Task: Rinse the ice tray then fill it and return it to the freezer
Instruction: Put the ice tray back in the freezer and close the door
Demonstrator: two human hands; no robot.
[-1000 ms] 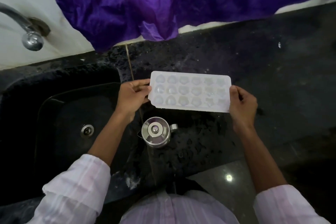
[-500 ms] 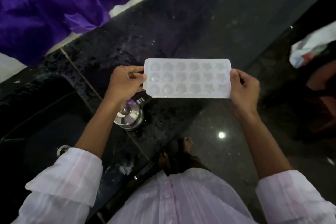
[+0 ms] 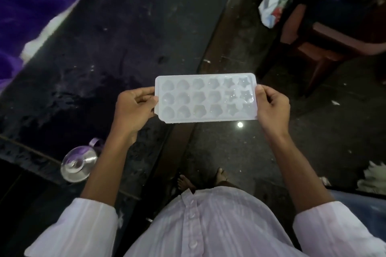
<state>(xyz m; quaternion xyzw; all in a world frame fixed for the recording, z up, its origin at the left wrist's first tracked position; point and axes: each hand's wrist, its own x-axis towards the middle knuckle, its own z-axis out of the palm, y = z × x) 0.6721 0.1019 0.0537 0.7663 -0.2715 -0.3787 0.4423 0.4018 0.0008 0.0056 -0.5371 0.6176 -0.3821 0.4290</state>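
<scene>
The left hand (image 3: 133, 108) grips one short end of the ice tray (image 3: 205, 98), and the right hand (image 3: 271, 106) grips the other. The tray hangs flat in the air over the counter (image 3: 104, 48) edge. It is best to hold it level and walk slowly, so no water spills.

1 ice tray (image 3: 205, 98), 3x6 = 18 cavities; left hand (image 3: 133, 108) + right hand (image 3: 271, 108); 1 steel pot (image 3: 78, 162); 1 plastic bag (image 3: 273, 0); 2 feet (image 3: 183, 181).

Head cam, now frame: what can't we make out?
Head view only.
- Water level in the ice tray cells: translucent plastic and glare hide it.
- Fingertips of left hand and right hand: under the tray's ends.
- Steel vessel: blurred, partly behind the left forearm.
- Freezer: outside the frame.
- White bag: blurred, cut by the top edge.
</scene>
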